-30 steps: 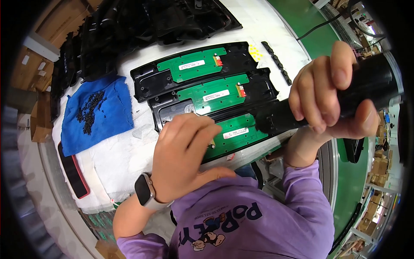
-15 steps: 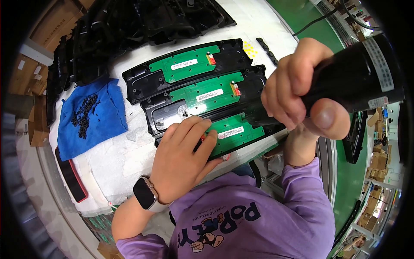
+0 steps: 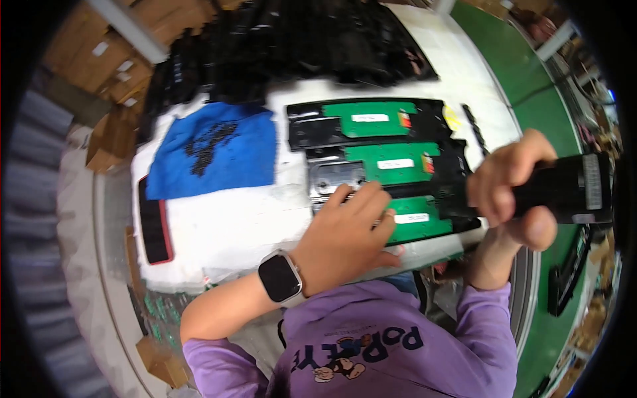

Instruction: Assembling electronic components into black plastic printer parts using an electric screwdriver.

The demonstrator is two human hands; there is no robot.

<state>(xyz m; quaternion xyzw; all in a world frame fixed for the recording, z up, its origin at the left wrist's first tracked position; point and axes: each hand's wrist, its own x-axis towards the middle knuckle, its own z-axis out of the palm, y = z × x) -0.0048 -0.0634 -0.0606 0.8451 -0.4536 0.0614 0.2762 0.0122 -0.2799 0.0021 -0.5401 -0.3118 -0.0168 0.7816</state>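
Observation:
Three black plastic panels [image 3: 306, 136] lie in a staggered stack of rows on the white-covered table, each carrying a green circuit board [image 3: 381, 164] with a white label. My left hand [image 3: 348, 232] rests on the left part of the nearest panel, fingers extended and apart, covering part of its board [image 3: 424, 229]. My right hand [image 3: 507, 182] is wrapped around a black cylindrical electric screwdriver [image 3: 564, 189], held over the right end of the panels. Its working tip is hidden behind the hand.
Small black screws [image 3: 211, 147] lie heaped on a blue cloth [image 3: 249, 166] at the left. Beside it is a red-edged phone [image 3: 155, 225]. Many black plastic parts [image 3: 298, 46] fill the table's far side. A slim black strip [image 3: 474, 129] lies at the right.
The whole view has shifted, so the table and panels appear further right and lower. My left hand stays on the nearest panel; my right hand still grips the electric screwdriver.

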